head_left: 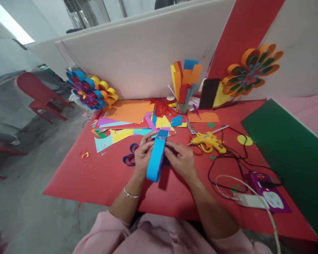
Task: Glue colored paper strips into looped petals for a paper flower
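Note:
A looped blue paper strip [155, 164] is held up over the red table, its ends meeting at the top. My left hand [143, 153] is closed on the loop's left side, thumb and fingers near its upper end. From the right, my right hand [180, 158] pinches the same loop; a bit of purple shows along its inner side. Behind my left hand, a dark blue and purple paper shape of curled loops [129, 160] lies on the table, partly hidden. The yellow glue gun [209, 141] rests to the right of my right hand, by the scissors [191, 127].
Coloured paper sheets [129, 111] and scraps spread across the table's back. A cup of paper strips [182, 107] stands near a dark phone [209, 93]. Finished paper flowers [84, 91] are at the back left. Black cables [228, 153] and a purple power strip [267, 197] lie right, beside a green board [288, 151].

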Demonstrator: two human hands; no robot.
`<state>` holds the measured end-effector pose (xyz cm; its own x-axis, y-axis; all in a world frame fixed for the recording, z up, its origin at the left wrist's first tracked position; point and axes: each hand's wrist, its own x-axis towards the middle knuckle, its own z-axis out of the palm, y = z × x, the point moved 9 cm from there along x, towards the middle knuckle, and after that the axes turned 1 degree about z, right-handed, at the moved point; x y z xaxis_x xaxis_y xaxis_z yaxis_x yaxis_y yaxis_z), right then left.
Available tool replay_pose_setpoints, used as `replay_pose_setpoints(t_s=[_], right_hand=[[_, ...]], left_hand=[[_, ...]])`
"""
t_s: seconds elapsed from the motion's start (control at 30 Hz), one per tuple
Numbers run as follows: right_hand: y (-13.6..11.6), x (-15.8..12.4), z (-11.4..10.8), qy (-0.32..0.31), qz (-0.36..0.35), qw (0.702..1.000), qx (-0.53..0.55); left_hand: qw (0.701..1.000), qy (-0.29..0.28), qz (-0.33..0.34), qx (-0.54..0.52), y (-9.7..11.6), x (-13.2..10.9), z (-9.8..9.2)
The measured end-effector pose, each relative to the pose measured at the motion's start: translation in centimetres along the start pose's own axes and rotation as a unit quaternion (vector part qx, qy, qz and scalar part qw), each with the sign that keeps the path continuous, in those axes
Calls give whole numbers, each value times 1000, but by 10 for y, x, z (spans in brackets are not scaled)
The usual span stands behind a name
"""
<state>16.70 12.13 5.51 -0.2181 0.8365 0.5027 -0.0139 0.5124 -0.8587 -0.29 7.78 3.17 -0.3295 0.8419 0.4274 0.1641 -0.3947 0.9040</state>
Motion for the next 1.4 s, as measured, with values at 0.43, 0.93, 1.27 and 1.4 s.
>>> replay_pose_setpoints(t_s=[0.43,0.93,1.27,1.4], right_hand=[[1,-1,-2,9,1,1000,-13],[2,0,-3,4,7,1000,-21],[3,0,-3,-6,20,999,-31],[3,0,-3,-4,22,999,-34]], left_hand=[[1000,-5,11,0,-2,-1,1],[999,-13,16,30,7,-2,4],[1000,-14,6,13,5,-3,6],[1000,-18,17,7,5,-3,6]])
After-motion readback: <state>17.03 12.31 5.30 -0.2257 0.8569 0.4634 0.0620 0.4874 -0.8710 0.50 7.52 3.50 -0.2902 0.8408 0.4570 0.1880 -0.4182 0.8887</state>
